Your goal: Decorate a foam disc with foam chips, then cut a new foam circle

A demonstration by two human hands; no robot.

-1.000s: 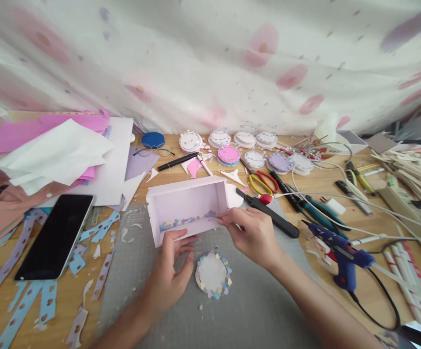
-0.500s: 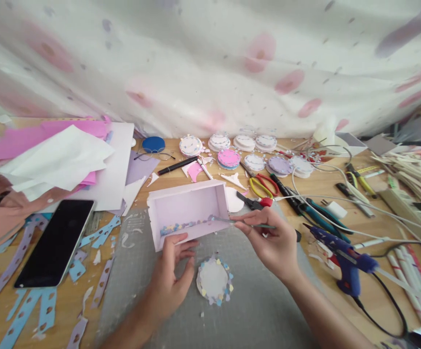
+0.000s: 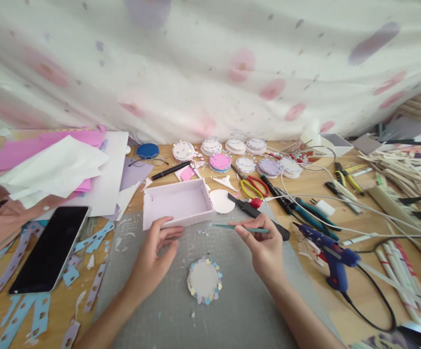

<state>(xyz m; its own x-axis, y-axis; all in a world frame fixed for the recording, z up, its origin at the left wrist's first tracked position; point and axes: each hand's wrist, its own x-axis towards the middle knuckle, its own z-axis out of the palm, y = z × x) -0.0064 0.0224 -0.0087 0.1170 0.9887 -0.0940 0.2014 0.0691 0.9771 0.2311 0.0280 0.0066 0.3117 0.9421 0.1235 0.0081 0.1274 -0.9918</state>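
Note:
A shallow pale lilac box (image 3: pixel 181 220) stands at the back of the grey cutting mat. My left hand (image 3: pixel 154 259) rests its fingertips at the box's front wall, thumb spread away from the fingers. Between the thumb and fingers of my right hand (image 3: pixel 263 245) are slim teal tweezers (image 3: pixel 228 226), their tip pointing left, just in front of the box. Small paper bits (image 3: pixel 203 232) lie on the mat near that tip. Closer to me is a round white disc (image 3: pixel 204 280) ringed with little blue, yellow and lilac paper pieces.
Several decorated discs (image 3: pixel 220 162) line the back. At the right are a blue glue gun (image 3: pixel 336 257), pliers (image 3: pixel 314 218), a black-handled cutter (image 3: pixel 254 211) and white cables. A phone (image 3: pixel 50 249), punched paper strips (image 3: pixel 24 320) and paper sheets (image 3: pixel 57 165) cover the left.
The box, tilted toward me with coloured bits inside, now sits flatter. My right hand has drawn the tweezers out of it, down over the mat. Scene shifted slightly left.

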